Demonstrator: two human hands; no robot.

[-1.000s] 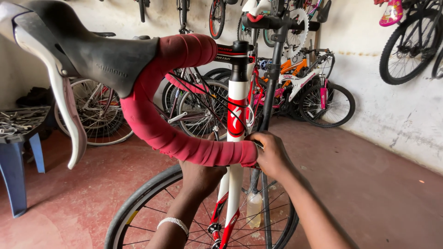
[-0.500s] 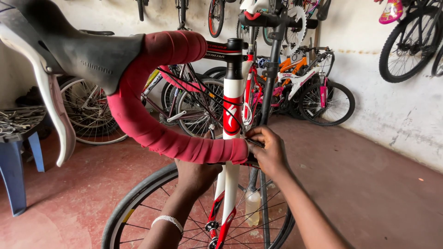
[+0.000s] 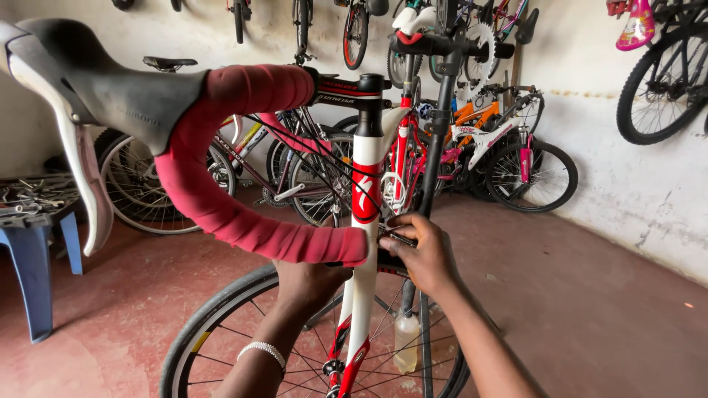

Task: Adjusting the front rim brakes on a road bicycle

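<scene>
Pinching a small dark part at the white-and-red bicycle frame [image 3: 366,214], the right hand [image 3: 422,254] has narrowed fingers; the left hand [image 3: 306,284] sits behind the red-taped curved handlebar [image 3: 221,214], grip hidden.

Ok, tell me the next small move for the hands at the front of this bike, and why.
Probably keep the left hand steady behind the red handlebar end while the right hand works its fingertips at the small part beside the white frame. The fingers sit pinched there, at the front brake area above the front wheel.
</scene>
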